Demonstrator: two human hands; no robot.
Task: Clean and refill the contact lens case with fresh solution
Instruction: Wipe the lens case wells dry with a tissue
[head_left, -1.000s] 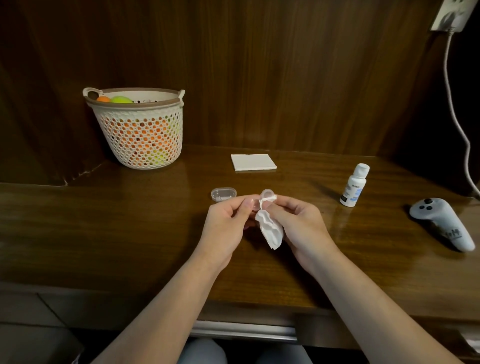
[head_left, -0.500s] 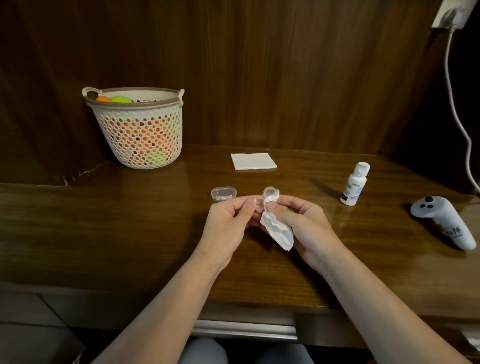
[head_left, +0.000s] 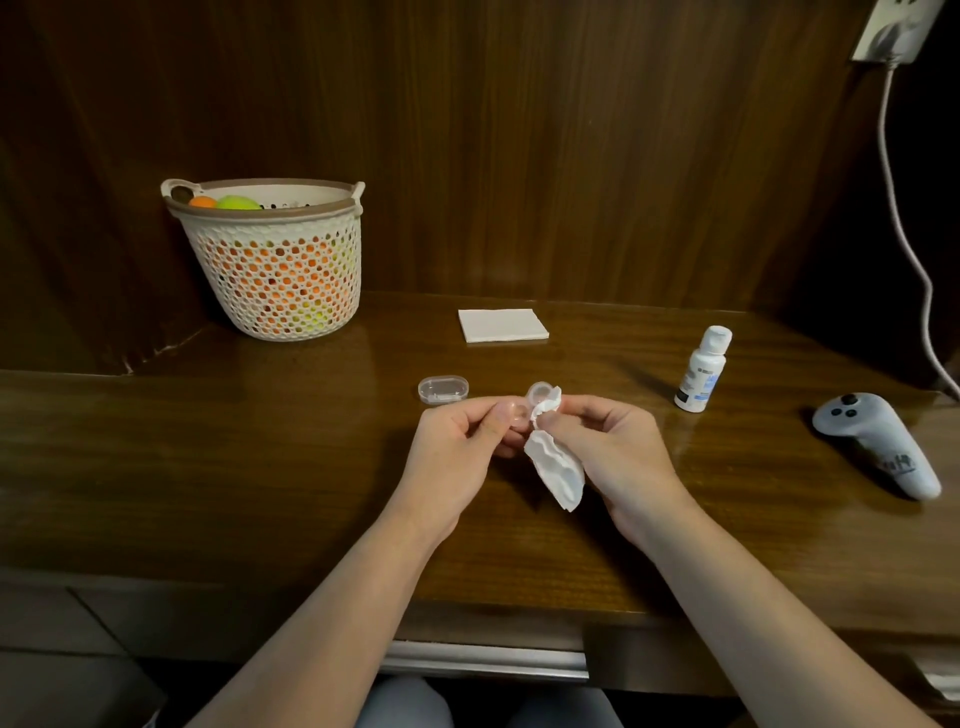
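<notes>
The left hand (head_left: 457, 447) pinches the small clear plastic lens case (head_left: 524, 410) above the brown wooden table (head_left: 208, 467), so the right hand (head_left: 618, 457), gripping a crumpled white tissue (head_left: 553, 462), can wipe its well. The white solution bottle (head_left: 702, 370) waits nearby.

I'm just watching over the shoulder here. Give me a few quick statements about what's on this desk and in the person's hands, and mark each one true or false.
1. The right hand pinches a crumpled white tissue against the clear lens case. True.
2. The left hand rests flat on the desk. False: it holds the lens case.
3. The solution bottle stands upright with its cap on. True.
4. The clear lid is screwed onto the case. False: it lies apart on the desk.
5. The basket sits on the right. False: it is at the back left.
</notes>
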